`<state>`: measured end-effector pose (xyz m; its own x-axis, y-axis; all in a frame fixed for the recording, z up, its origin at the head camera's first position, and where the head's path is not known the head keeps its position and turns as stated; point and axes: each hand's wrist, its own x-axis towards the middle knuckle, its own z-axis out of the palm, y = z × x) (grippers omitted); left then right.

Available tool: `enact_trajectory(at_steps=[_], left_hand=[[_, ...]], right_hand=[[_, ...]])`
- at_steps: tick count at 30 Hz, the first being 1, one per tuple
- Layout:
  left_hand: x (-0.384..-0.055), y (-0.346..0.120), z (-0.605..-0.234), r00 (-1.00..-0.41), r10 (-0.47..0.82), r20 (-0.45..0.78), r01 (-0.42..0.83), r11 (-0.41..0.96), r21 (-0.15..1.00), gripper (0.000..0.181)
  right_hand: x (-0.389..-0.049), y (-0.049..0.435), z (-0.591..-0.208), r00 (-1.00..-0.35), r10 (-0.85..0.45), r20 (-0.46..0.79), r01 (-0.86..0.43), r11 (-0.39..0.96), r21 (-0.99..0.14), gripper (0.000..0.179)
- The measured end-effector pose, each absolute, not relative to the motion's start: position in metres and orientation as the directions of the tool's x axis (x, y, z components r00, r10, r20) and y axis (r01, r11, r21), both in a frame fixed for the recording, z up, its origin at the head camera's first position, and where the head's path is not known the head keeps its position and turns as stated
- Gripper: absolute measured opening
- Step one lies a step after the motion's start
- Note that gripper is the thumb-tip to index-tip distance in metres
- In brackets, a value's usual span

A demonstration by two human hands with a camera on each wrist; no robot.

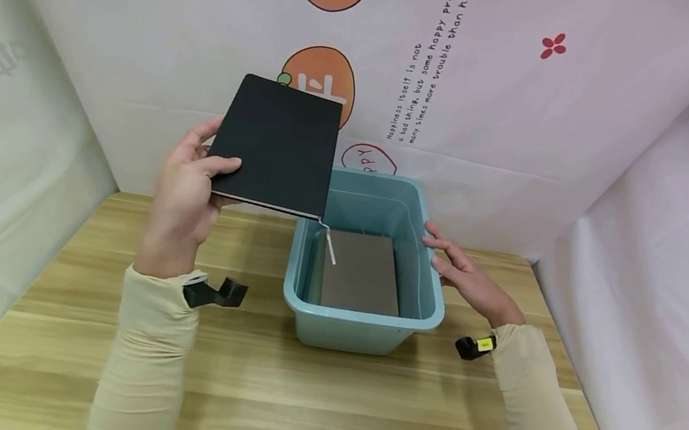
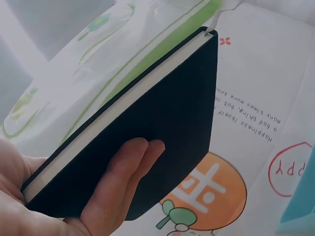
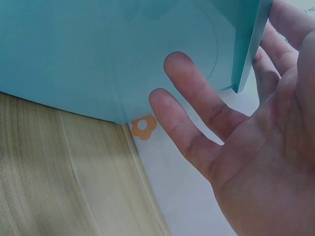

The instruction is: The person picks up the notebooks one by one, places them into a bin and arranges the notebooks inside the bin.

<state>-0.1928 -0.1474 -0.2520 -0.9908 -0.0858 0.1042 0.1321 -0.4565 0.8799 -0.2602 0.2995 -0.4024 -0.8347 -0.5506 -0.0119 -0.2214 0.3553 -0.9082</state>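
A black hardcover notebook (image 1: 277,144) with a pale ribbon hanging from its corner is held up in my left hand (image 1: 181,197). The left thumb lies on the front cover; in the left wrist view, two fingers (image 2: 125,169) of that hand press against the other cover. The notebook is tilted, above and left of a blue plastic bin (image 1: 362,316). Inside the bin lies a grey-brown, flat, book-like item (image 1: 362,274). My right hand (image 1: 472,284) touches the bin's right rim, its fingers mostly straight; the right wrist view shows two fingers beside the outer wall.
The bin stands on a wood-grain table (image 1: 301,404), close to its back edge. White printed fabric (image 1: 491,103) hangs behind the table and at both sides. A black strap (image 1: 217,293) sticks out from the left wrist.
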Motion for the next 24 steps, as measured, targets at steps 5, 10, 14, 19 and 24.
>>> enact_trajectory(at_steps=[5, 10, 14, 19, 24], left_hand=[[-0.195, -0.138, -0.250, -0.995, -0.039, 0.094, 0.101, -0.478, 0.872, 0.055], [-0.199, -0.130, -0.250, -0.998, 0.005, 0.062, 0.052, -0.462, 0.885, 0.054], [-0.204, -0.121, -0.253, -1.000, 0.015, 0.023, 0.014, -0.440, 0.898, 0.051], [-0.208, -0.110, -0.256, -1.000, 0.012, -0.005, -0.010, -0.415, 0.910, 0.055], [-0.212, -0.098, -0.257, -1.000, 0.012, -0.001, -0.006, -0.419, 0.908, 0.054]], right_hand=[[-0.259, 0.299, -0.401, -0.832, -0.555, -0.010, -0.223, 0.350, -0.910, 0.047], [-0.260, 0.299, -0.401, -0.831, -0.556, -0.009, -0.224, 0.351, -0.909, 0.047], [-0.260, 0.300, -0.402, -0.834, -0.551, -0.013, -0.221, 0.356, -0.908, 0.046], [-0.261, 0.301, -0.404, -0.832, -0.555, -0.008, -0.234, 0.363, -0.902, 0.047], [-0.260, 0.299, -0.404, -0.828, -0.560, -0.006, -0.237, 0.360, -0.902, 0.047]])
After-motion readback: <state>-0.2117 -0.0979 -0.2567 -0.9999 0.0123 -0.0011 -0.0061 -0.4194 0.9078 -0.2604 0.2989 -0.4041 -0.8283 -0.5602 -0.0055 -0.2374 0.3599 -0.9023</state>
